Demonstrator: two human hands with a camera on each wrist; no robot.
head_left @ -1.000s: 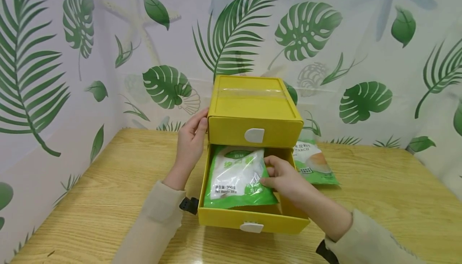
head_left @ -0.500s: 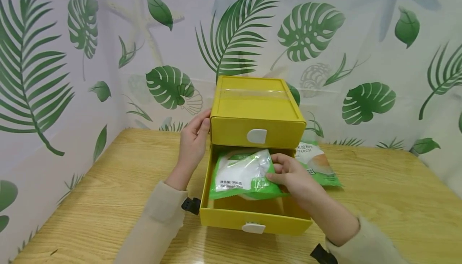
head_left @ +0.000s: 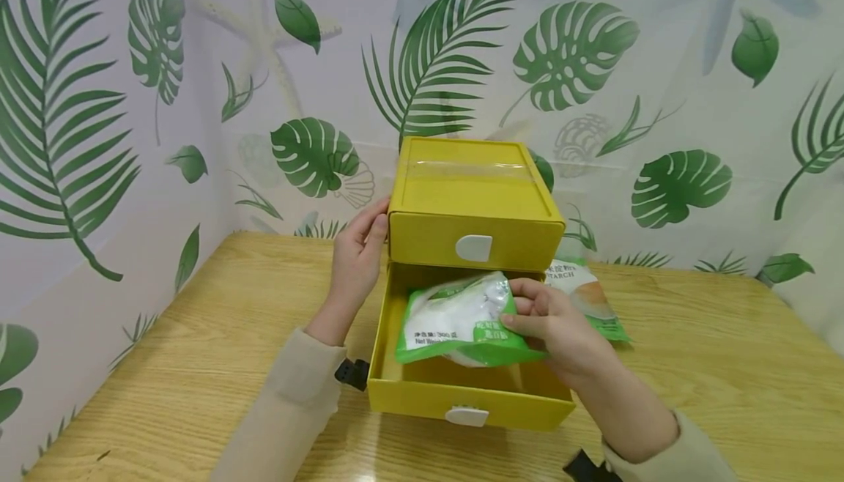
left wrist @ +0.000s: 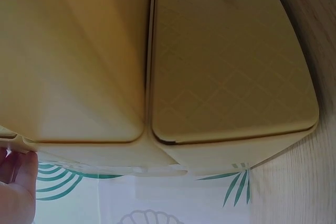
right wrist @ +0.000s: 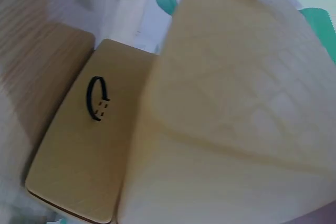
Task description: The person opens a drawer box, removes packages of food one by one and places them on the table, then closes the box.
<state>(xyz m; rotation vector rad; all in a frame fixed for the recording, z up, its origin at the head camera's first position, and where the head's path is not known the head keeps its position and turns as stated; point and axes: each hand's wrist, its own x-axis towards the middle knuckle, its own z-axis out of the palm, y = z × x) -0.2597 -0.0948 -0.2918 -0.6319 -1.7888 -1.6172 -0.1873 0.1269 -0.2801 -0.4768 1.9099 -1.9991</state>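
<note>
A yellow two-tier drawer box (head_left: 475,182) stands on the table, its lower drawer (head_left: 469,403) pulled out. My right hand (head_left: 560,324) pinches the right edge of a green-and-white plastic packet (head_left: 455,317), fingers partly behind it. The packet sits tilted inside the lower drawer, its near edge raised. My left hand (head_left: 359,251) rests against the left side of the upper tier, fingertips partly hidden behind it. In the left wrist view, part of that hand (left wrist: 18,187) touches the box's edge. The right wrist view shows mostly the box's side (right wrist: 236,129), blurred, without the hand.
Another green-and-white packet (head_left: 590,299), marked "STARCH", lies on the wooden table (head_left: 699,379) right of the box, partly hidden by it and my right hand. A leaf-print backdrop (head_left: 455,42) rises behind. White tabs (head_left: 475,248) mark both drawer fronts.
My right hand has drawn the packet up and to the right, lifting its near edge off the drawer's front. My left hand stays at the box's side. The head view has shifted slightly.
</note>
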